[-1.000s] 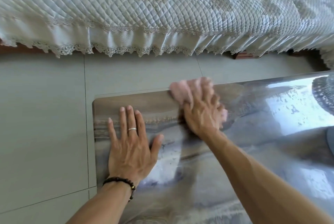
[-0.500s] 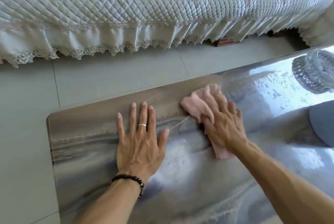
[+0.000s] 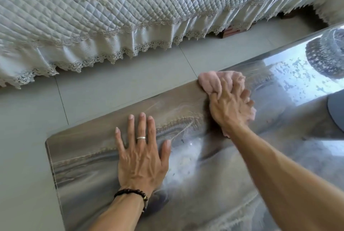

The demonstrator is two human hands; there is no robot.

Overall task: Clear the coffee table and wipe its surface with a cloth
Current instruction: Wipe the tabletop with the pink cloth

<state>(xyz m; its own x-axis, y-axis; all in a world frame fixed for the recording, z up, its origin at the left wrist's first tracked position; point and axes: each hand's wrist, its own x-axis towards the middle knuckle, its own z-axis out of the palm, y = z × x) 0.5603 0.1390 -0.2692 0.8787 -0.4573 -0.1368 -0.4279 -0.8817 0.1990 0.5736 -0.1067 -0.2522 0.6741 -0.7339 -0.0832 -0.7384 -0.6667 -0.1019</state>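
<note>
The glossy grey-brown coffee table (image 3: 89, 156) fills the lower half of the view, its rounded corner at the left. My left hand (image 3: 141, 158) lies flat on the surface with fingers spread; it wears a ring and a dark bead bracelet. My right hand (image 3: 230, 106) grips a bunched pink cloth (image 3: 210, 81) and presses it on the tabletop at the far edge. Part of the cloth is hidden under the hand.
A sofa with a quilted white lace-trimmed cover (image 3: 130, 16) runs along the far side, across a strip of grey tiled floor (image 3: 111, 87). A round dark grey object (image 3: 337, 111) sits at the table's right edge. The shiny top mirrors a fan.
My right hand has carried the pink cloth back up toward the table's far edge. The left hand has stayed flat in place. The view has shifted a little.
</note>
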